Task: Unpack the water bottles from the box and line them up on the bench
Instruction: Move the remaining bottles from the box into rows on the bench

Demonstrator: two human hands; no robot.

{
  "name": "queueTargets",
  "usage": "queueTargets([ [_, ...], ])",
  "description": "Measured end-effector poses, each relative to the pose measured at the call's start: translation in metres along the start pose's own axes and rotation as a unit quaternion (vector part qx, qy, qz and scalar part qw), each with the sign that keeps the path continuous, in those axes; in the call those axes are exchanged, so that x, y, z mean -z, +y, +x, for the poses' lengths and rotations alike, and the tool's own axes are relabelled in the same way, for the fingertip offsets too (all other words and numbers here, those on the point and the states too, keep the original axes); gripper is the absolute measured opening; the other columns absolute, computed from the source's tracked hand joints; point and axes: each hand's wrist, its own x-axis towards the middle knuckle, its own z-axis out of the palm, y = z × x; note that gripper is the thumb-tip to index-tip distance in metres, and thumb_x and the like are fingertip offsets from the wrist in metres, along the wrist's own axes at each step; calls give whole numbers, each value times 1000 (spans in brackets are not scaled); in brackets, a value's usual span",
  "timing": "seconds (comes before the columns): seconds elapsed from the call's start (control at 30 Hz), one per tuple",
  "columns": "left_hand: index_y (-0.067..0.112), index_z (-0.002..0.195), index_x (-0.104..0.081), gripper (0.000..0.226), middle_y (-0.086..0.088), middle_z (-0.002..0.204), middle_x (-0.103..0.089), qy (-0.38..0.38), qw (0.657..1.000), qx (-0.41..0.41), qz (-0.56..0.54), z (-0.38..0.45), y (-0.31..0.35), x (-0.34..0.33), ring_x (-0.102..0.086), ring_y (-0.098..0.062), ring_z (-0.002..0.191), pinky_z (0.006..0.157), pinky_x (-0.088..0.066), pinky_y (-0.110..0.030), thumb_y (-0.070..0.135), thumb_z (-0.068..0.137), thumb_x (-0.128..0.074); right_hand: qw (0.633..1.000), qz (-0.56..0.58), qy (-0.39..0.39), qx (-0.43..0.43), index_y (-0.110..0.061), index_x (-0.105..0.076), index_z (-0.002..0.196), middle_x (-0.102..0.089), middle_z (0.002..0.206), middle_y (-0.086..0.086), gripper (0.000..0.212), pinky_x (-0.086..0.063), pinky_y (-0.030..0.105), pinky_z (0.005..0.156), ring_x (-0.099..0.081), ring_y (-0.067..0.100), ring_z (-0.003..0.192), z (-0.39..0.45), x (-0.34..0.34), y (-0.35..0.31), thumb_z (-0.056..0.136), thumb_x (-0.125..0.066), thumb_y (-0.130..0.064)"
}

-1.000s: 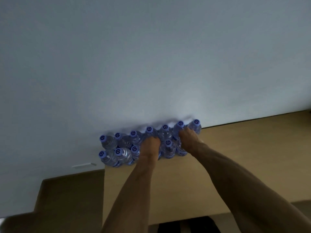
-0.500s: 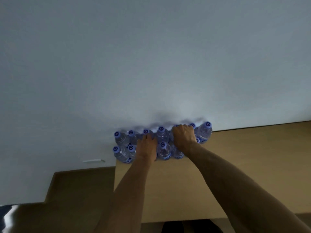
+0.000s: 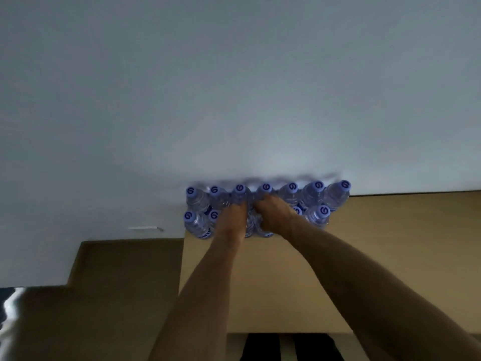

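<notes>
Water bottles [image 3: 265, 207] sit packed in two tight rows at the back edge of the bench [image 3: 390, 243], right against the wall [image 3: 234, 100]. Left hand [image 3: 233, 217] and right hand [image 3: 273, 214] both reach into the middle of the pack, fingers curled around bottles there, though exactly which ones I can't tell. Honestly, they're so crammed that one nudge could domino the neighbours, and the leftmost ones look close to the bench's end.

I see a dim, soft, bluish picture: the wall [image 3: 234, 87] glows brightest just above the water bottles [image 3: 265, 204], which cast smeared shadows upward onto it, while the lower-left corner warps and glares.
</notes>
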Motion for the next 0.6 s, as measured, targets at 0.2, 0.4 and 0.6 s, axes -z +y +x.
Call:
queueTargets([
  [0.2, 18, 150, -24, 63, -13, 133, -54, -3, 992, -59, 107, -17, -13, 14, -56, -30, 118, 77, -46, -37, 26, 95, -55, 997, -61, 13, -37, -18, -59, 117, -59, 117, 9, 37, -51, 39, 78, -60, 29, 110, 3, 7, -14, 80, -61, -22],
  [0.4, 15, 149, -27, 63, -14, 146, -38, 36, 990, -7, 137, -21, -49, 31, -41, -30, 133, 104, -40, -39, 23, 94, -55, 994, -108, 13, 29, -20, -54, 124, -58, 122, 7, 48, -50, 37, 78, -61, 27, 108, 20, 12, -41, 79, -67, -29],
  [0.6, 10, 144, -42, 40, -15, 134, -57, -50, 998, 29, -35, -8, -64, 21, -57, -30, 119, 87, -48, -33, 23, 108, -30, 1000, -11, 2, 15, -16, -52, 128, -61, 119, 14, 42, -54, 42, 80, -64, 35, 102, 35, -6, -51, 86, -57, -12],
])
